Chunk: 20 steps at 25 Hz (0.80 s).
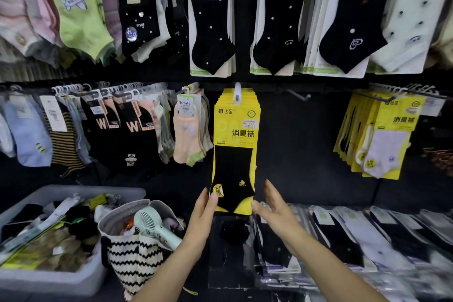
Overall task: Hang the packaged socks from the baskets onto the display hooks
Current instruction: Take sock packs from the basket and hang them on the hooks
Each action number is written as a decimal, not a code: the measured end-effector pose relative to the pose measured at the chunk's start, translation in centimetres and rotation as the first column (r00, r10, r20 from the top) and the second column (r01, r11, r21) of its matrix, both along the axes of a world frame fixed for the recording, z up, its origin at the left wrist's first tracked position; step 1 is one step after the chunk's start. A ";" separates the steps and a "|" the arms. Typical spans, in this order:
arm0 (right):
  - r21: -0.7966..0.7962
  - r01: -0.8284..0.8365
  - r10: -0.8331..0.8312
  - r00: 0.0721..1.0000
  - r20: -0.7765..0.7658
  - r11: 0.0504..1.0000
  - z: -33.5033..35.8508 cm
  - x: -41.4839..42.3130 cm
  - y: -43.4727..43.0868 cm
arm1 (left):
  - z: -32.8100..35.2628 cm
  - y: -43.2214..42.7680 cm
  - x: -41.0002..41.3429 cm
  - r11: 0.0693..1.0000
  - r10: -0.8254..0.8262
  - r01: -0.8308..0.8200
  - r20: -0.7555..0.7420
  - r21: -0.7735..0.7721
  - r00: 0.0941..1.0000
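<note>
- Hanging from the white plastic display hook (237, 92) at the middle of the far wall, the yellow card-backed sock pack (234, 130) fronts a stack of matching packs. A black ankle sock shows in its lower half, and its bottom edge reaches down to the hands.
- The left hand (202, 211) pinches the pack's lower left corner, with the thumb on the front face and the fingers tucked along the edge and behind it.
- The right hand (273, 206) is spread wide and holds nothing. Its thumb tip sits just beside the lower right corner, and I cannot tell whether it touches.
- The pack is probably very light. The printed header looks stiff, while the lower part around the soft sock should bend easily, and its glossy surface may be slippery.
- The best hold for threading a pack is likely the stiff header, close beside the hanging hole. The lower corners suit only steadying or squaring the stack, as here.
- At near left, a grey plastic basket (73, 190) holds loose packs waiting to be hung.
- Just right of the basket stands a black-and-white zigzag woven bag (133, 261) with a mint-green handheld fan (152, 225) resting in it.
- A bare dark metal hook (297, 95) juts out on the far wall, right of the stack.
</note>
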State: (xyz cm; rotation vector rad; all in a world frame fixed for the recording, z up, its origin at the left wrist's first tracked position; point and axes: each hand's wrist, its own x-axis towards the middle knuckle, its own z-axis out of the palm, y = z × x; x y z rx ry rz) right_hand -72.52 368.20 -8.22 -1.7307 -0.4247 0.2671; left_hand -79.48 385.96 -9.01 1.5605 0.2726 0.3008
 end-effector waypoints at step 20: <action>0.391 0.176 -0.045 0.946 -0.321 0.904 12.6 10.0 5.6 | 12.7 2.0 12.6 0.895 -0.185 0.264 0.238 -0.361 0.953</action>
